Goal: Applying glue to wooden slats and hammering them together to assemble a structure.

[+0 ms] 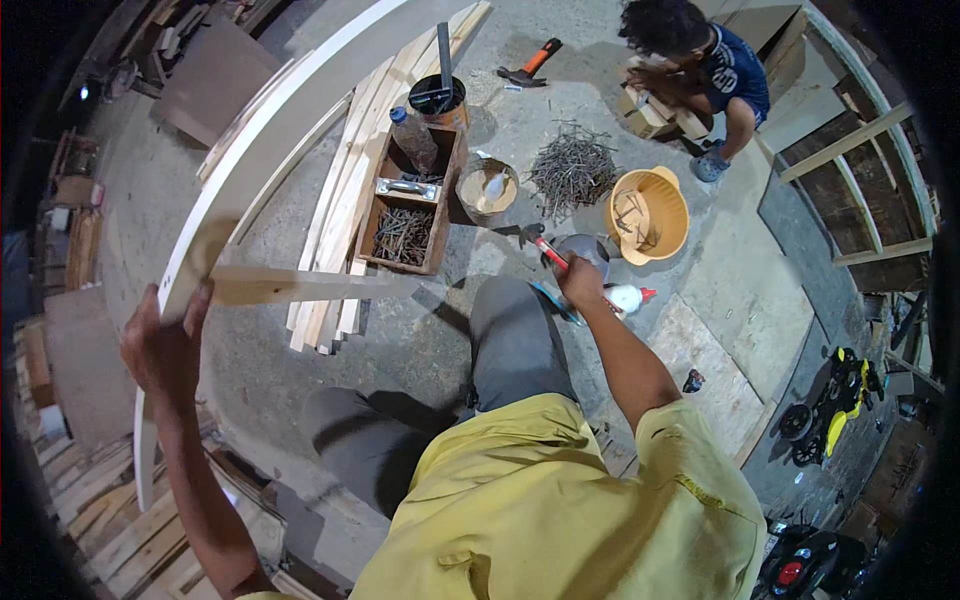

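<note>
My left hand (165, 350) is closed round the edge of a long curved pale wooden board (235, 165), which rises in a wide arc up the left side. A tapering wooden piece (300, 286) juts from the board toward the right, above the floor. In my right hand (582, 283) is a claw hammer (547, 251) with a red handle, gripped over my right knee area. Close by that hand lie a white bottle (625, 298) with a red cap and a grey round object partly hidden behind the hand.
Ahead stand a wooden tool box (440, 235) holding nails, a glue tub (488, 190), a nail pile (573, 168) and a yellow basin (675, 225). An orange-handled hammer (530, 66) lies farther off. Another person (735, 75) squats at upper right. Timber strips (345, 200) lie left of the box.
</note>
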{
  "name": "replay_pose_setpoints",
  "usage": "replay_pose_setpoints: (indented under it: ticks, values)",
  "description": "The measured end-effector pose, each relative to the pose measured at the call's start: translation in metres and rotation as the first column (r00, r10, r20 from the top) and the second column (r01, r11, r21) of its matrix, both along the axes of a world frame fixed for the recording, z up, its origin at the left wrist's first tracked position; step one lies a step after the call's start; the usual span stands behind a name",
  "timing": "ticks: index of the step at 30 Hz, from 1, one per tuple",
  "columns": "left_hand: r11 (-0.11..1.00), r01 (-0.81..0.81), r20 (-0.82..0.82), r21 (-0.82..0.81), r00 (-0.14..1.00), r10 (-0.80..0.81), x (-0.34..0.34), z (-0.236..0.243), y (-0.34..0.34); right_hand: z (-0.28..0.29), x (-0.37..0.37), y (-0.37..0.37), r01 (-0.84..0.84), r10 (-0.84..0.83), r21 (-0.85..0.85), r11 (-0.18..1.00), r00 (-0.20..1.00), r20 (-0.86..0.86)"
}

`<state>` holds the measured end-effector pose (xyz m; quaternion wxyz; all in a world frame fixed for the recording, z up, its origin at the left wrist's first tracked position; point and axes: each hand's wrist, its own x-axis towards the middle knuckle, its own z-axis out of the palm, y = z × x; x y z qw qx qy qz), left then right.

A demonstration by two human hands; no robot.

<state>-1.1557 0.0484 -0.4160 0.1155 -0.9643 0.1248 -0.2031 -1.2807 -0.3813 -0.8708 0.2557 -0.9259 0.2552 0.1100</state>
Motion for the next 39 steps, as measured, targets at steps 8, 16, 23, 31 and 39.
replay_pose_setpoints:
  ticks: [8, 16, 23, 31, 39]
  values:
    - [0.982, 0.021, -0.079, -0.186, 0.996, -0.037, 0.007, -0.003, 0.009, -0.055, 0.048, 0.025, -0.141, 0.146, 0.071, 0.987, 0.986, -0.075]
    - [0.968, 0.053, -0.105, -0.245, 0.991, -0.081, -0.003, 0.001, -0.001, -0.083, 0.056, 0.041, -0.255, 0.250, -0.024, 0.967, 0.959, -0.134]
    - [0.938, 0.056, -0.197, -0.342, 0.972, -0.130, -0.011, 0.013, -0.015, -0.068, 0.014, 0.014, -0.118, 0.127, 0.099, 0.988, 0.988, -0.089]
    - [0.415, 0.150, -0.117, -0.897, 0.826, -0.552, -0.009, 0.023, 0.020, 0.161, -0.027, 0.036, -0.087, -0.296, 0.511, 0.855, 0.727, 0.619]
    - [0.152, 0.046, -0.063, -0.987, 0.762, -0.644, -0.005, 0.029, 0.033, 0.448, 0.043, 0.199, -0.461, -0.103, 0.472, 0.751, 0.625, 0.774]
